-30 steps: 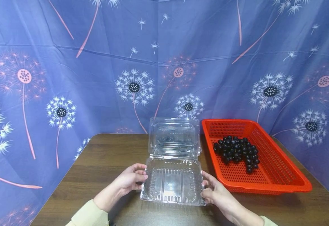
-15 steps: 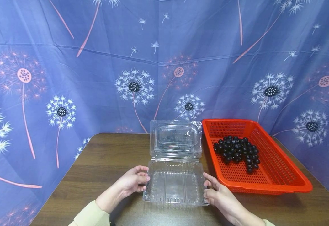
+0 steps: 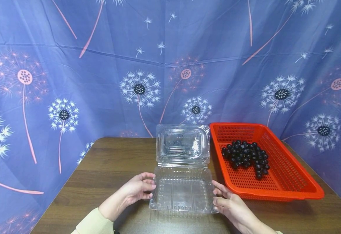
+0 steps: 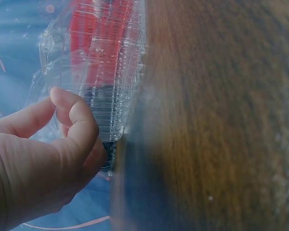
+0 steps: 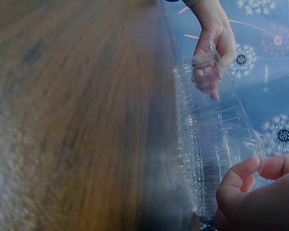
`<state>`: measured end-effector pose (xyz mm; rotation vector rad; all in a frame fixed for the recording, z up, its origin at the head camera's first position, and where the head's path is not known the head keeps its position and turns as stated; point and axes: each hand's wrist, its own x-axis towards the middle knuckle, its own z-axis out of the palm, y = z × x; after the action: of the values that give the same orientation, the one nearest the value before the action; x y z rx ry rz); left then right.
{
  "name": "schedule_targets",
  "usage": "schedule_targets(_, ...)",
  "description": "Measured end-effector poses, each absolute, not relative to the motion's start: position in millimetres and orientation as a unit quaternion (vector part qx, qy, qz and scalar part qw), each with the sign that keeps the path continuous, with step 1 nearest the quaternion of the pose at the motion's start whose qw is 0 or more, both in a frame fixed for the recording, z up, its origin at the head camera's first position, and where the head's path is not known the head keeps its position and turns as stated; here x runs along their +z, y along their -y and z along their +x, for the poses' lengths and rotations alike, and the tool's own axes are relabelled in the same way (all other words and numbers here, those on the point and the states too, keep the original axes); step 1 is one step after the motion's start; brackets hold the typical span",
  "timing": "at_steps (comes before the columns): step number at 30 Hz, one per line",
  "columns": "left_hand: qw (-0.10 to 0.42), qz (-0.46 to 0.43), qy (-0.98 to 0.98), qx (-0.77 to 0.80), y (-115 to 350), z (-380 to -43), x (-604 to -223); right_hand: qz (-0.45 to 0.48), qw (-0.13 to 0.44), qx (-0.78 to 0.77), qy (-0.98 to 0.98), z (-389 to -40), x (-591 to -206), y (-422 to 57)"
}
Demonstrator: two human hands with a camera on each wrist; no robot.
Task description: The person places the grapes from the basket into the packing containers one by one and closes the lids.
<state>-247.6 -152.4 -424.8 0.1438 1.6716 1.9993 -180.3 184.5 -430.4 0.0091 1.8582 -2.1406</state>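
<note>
A clear plastic clamshell container (image 3: 183, 191) lies in front of me with its lid (image 3: 183, 143) raised at the back, hinged upright. My left hand (image 3: 138, 188) holds its left rim, thumb and fingers pinching the edge in the left wrist view. At the opposite side my right hand (image 3: 231, 204) pinches the right rim, as the right wrist view shows. Nothing lies in the container's base. To the right, a bunch of dark grapes (image 3: 244, 157) rests inside a red plastic basket (image 3: 275, 194), apart from both hands.
The brown wooden table (image 3: 100, 169) carries everything. A blue cloth (image 3: 100, 81) printed with dandelions hangs behind and at both sides. The basket's left wall stands close beside the container's right side.
Both hands have shifted the container slightly to the right. Its lid has tilted a little, and the reflections on it differ. The basket and grapes stay put.
</note>
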Motion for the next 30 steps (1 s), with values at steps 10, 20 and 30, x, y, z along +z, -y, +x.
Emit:
schedule_targets(10,0.271,0.056,-0.615,0.739,151,-247,-424,-0.006,0.153,-0.737,-0.659,-178,-426,-187)
schedule_targets(20,0.262,0.06,-0.623,0.734,151,-245,-427,-0.002,0.165,-0.713,-0.682,-178,-422,-190)
schedule_targets(30,0.256,0.058,-0.622,0.738,150,-243,-424,-0.028,0.178,-0.697,-0.694,-176,-427,-199)
